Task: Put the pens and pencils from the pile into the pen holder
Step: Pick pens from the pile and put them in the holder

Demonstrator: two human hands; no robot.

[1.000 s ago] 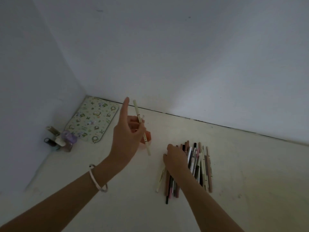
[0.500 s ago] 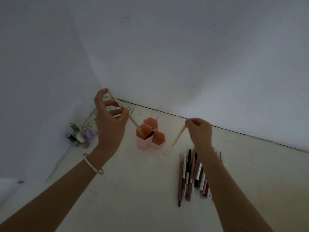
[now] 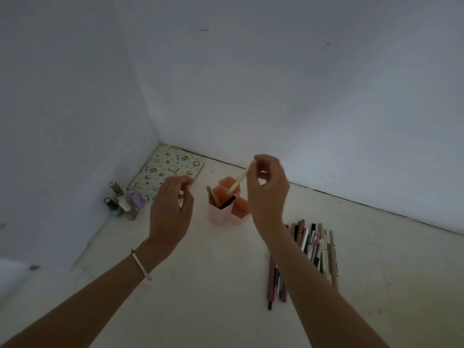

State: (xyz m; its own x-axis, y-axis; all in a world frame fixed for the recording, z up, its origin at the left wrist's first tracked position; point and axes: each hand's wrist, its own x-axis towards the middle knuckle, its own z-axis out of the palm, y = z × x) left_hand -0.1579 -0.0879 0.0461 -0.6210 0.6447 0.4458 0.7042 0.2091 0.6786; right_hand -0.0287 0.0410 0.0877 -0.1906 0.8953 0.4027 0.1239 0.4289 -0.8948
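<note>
Cream pencil [image 3: 238, 180] pinched in right fingers [image 3: 258, 160], tip at holder [image 3: 218, 217]; left fingers [image 3: 184, 183] slack, empty.

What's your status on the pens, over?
Right hand pinching cream pencil, tip at pen holder. Left hand empty. Pile not yet cleared. Nothing blocking.

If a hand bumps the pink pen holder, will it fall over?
Probably not from a light bump: the pen holder is three joined tubes, so its base looks wide. It seems thin plastic holding few pens, so it is likely light and may slide. A hard knock near the rim, where the right hand holds a cream pencil, might tip it.
</note>
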